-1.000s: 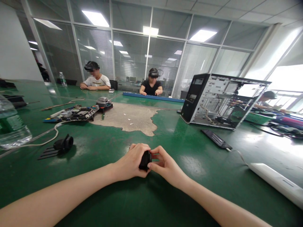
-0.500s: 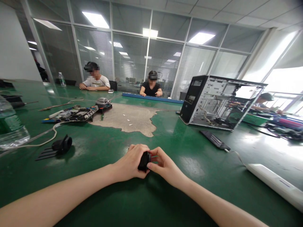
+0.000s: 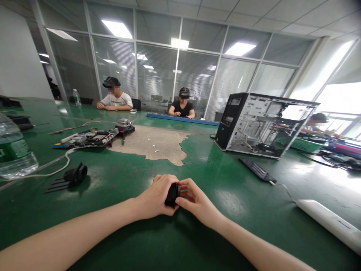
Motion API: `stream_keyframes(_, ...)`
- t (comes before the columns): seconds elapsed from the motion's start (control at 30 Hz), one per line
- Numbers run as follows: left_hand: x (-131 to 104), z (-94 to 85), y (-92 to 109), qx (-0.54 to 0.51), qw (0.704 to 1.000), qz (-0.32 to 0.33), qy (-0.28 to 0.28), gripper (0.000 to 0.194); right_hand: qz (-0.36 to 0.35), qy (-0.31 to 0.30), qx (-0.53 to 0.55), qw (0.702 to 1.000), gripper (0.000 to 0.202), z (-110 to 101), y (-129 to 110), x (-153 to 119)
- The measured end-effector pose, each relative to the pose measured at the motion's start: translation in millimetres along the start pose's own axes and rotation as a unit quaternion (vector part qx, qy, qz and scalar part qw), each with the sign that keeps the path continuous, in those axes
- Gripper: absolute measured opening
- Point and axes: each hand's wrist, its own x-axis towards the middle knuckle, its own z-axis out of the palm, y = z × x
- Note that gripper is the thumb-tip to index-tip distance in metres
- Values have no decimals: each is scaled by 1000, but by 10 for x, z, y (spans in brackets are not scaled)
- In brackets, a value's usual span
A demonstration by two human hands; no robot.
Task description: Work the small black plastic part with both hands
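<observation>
Chunky black part (image 3: 171, 195) in both hands, near middle of the green table (image 3: 135, 241)
Plain dark sides; left hand (image 3: 154, 198) wraps around it and hides a good chunk, right hand (image 3: 197, 201) pinches its right edge. Black slatted piece (image 3: 75, 174) sits left, open PC case (image 3: 266, 128) far right, long white box (image 3: 328, 218) near right.

An office workroom is seen here. On a big green table (image 3: 208, 165), a computer case (image 3: 229, 122) is stood with its insides showing, and a flat board (image 3: 93, 137) full of little parts is laid on the left. Blinds (image 3: 194, 73) are hung by a glass wall (image 3: 155, 28) (computer screens (image 3: 158, 98) can be spotted through it), and the ceiling (image 3: 262, 11) is made of tiles.
</observation>
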Motion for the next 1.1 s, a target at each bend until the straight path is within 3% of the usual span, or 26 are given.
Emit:
stream_keyframes(0.17, -7, 1, 2, 0, 1000, -5, -8, 58, -17, -16, 24, 999, 29, 5, -13, -18)
stream_keyframes(0.43, 4, 1, 11, 0, 1000, 1, 0, 55, -4, 29, -7, 1000, 27, 7, -6, 16)
stream_keyframes(0.7, 2, -1, 5, -2, 1000, -13, -6, 58, -34, -3, 11, 999, 28, 26, -53, -32)
stream_keyframes(0.93, 6, 16, 7, -1, 1000, -10, 5, 56, -15, 35, -6, 999, 26, 20, -17, 13)
stream_keyframes(1.1, 5, 5, 10, -5, 1000, -12, 3, 56, -1, 12, -1, 1000, 29, 11, -22, 13)
